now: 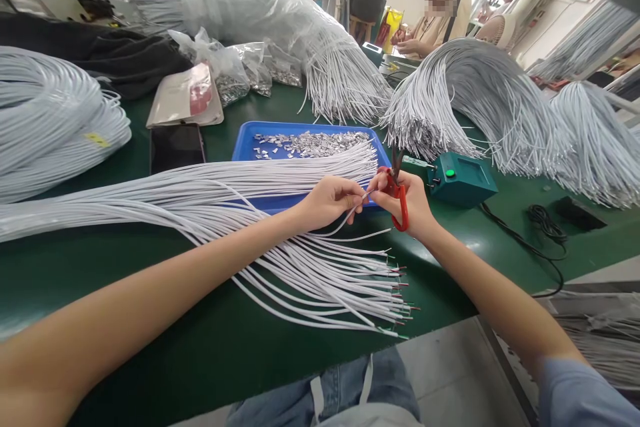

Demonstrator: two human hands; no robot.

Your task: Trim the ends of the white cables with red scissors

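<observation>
My left hand (334, 202) pinches one white cable (345, 219) close to its end. Opposite it, my right hand (407, 200) has thumb and finger closed at the tip of that cable. Red-handled scissors (401, 208) hang on the right hand, their blades pointing up and away. Just behind the hands lies a blue tray (245, 135) holding small metal clips (320, 144) and the ends of a bundle of white cables (300, 170). Nearer to me, more loose cables (320, 273) fan out on the green table, with red and green wire ends showing.
A teal box (463, 179) with a green button stands right of the tray, its black cord (543, 223) trailing rightward. Large cable bundles (500, 100) line the back. A phone (177, 147), a pouch (187, 97) and a cable coil (50, 120) lie left. Another person (440, 20) sits opposite.
</observation>
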